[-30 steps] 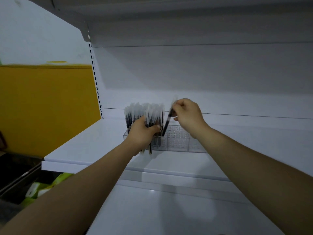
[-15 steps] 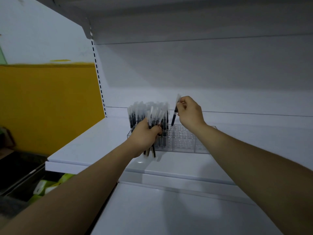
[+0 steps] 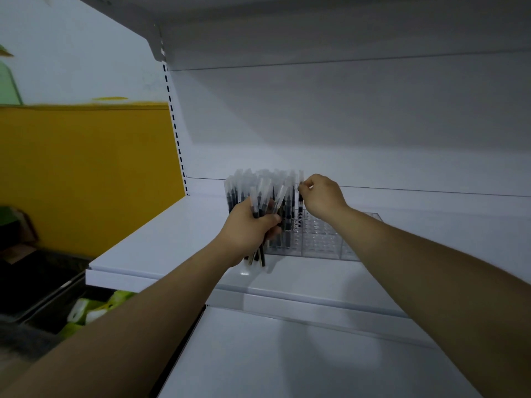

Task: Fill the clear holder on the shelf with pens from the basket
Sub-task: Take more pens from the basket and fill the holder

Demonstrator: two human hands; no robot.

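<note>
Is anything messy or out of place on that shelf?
Nothing spilled or broken. Only oddity: the loose pens gripped in the left hand splay at uneven angles, while those in the clear holder stand upright.

The pens [image 3: 240, 189] have black barrels under frosted, see-through caps, and the single pen [image 3: 300, 196] beside them is the same. The clear holder [image 3: 321, 239] shows a regular grid of round holes. The shelf [image 3: 161, 242] is plain white, and its upright [image 3: 174, 124] bears a column of small dark slots. The wall [image 3: 86, 173] is mustard yellow below and pale above. The packets [image 3: 92, 311] are bright green with white patches.
</note>
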